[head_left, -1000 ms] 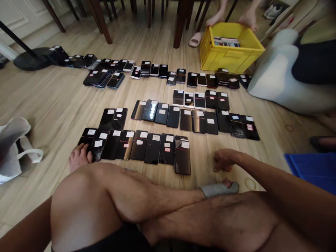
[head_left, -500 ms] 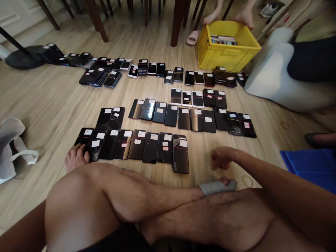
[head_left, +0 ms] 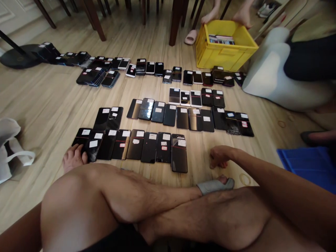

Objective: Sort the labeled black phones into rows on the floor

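My left hand (head_left: 75,159) rests on the floor at the lower left end of the front row. Its fingers are stretched out, the tips touching the bottom edge of a black smartphone (head_left: 81,138) with a white label. Beside that phone lies another labelled black smartphone (head_left: 94,148). Several more phones, some with rubber bands round them, continue the row up to a phone (head_left: 180,157) on the right, which overlaps another. Right of this row, my right hand (head_left: 219,156) is curled into a loose fist low over the floor, above my slippered foot (head_left: 216,186). Nothing shows in its fingers.
Further rows of labelled phones (head_left: 189,119) and phone stacks (head_left: 90,76) cover the floor ahead. A yellow crate (head_left: 227,57) with items inside stands beyond, near another person's feet. A blue bin (head_left: 304,168) is at right, a white bag (head_left: 10,140) at left, chair legs behind.
The view has turned slightly, so everything sits a little further left in the picture. Both hands and the phones keep their places.
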{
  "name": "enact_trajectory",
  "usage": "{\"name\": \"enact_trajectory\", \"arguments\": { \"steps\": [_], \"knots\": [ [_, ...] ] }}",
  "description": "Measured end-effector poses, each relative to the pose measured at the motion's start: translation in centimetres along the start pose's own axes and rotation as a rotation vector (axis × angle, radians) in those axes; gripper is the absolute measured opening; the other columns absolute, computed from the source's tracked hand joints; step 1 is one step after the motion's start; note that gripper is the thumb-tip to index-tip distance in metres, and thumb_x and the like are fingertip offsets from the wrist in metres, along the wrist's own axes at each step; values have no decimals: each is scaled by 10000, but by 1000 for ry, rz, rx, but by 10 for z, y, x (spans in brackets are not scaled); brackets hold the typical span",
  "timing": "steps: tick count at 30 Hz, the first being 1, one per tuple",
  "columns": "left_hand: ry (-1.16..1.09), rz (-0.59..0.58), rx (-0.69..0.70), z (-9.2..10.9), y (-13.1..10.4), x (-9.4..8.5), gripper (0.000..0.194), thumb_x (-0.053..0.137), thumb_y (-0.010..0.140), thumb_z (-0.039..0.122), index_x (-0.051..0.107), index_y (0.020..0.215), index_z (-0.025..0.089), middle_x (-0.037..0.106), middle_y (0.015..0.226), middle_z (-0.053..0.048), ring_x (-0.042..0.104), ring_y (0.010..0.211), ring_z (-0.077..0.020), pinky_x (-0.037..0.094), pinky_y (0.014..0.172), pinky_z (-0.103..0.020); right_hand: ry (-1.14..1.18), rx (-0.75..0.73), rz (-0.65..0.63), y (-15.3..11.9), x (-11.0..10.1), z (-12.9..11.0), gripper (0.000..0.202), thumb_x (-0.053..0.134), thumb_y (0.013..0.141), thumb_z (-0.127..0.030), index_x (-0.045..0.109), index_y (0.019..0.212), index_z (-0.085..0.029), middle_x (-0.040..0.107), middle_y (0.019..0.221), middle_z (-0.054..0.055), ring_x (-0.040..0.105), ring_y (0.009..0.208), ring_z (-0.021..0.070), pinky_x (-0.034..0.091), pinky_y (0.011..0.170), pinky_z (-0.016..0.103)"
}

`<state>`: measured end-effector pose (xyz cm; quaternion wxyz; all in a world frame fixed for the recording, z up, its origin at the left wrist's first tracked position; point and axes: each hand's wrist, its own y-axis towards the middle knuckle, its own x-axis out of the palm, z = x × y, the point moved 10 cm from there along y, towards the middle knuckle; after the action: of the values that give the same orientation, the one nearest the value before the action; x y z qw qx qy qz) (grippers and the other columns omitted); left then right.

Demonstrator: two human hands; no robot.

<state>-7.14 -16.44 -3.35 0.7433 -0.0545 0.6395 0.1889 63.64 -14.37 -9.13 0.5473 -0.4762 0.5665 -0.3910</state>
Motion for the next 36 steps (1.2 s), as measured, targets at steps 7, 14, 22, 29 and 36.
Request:
{"name": "enact_trajectory", "arguments": {
  "steps": [7, 14, 22, 29, 36],
  "knots": [
    [-9, 31, -12, 5, -2, -5, 545, 411, 1030, 450, 522, 1505, 207, 486, 1572, -120, 395, 1467, -347, 339, 1221, -556, 20, 4, -23, 1, 2, 0, 407, 777, 772, -458, 643, 534, -156, 679, 637, 119, 674, 679, 260, 542, 719, 382],
    [-16, 25, -8, 8, -2, -7, 583, 386, 1031, 469, 514, 1516, 173, 474, 1582, -156, 393, 1464, -384, 345, 1205, -616, 22, 10, -19, -1, 0, 0, 404, 768, 780, -430, 636, 518, -151, 670, 624, 114, 666, 666, 250, 535, 719, 373],
    [-6, -3, -34, 3, 0, -3, 570, 408, 1020, 453, 513, 1517, 194, 457, 1599, -135, 388, 1464, -383, 343, 1207, -610, 41, 19, -14, -3, 0, -1, 460, 830, 723, -505, 626, 494, -163, 660, 607, 122, 673, 683, 272, 542, 729, 388],
    [-12, 12, -24, 8, -2, -6, 571, 391, 1021, 474, 513, 1515, 215, 474, 1585, -127, 389, 1471, -372, 336, 1215, -598, 80, 3, 48, -4, -10, -14, 399, 784, 752, -469, 640, 536, -166, 676, 638, 139, 681, 715, 305, 548, 733, 422],
    [7, 2, -16, 7, -2, -5, 596, 369, 1020, 489, 493, 1527, 202, 456, 1595, -137, 380, 1474, -372, 335, 1212, -603, 425, -250, 246, -21, -60, -80, 541, 706, 800, -681, 724, 1000, -179, 736, 963, 120, 660, 838, 246, 508, 670, 308]
  ]
}}
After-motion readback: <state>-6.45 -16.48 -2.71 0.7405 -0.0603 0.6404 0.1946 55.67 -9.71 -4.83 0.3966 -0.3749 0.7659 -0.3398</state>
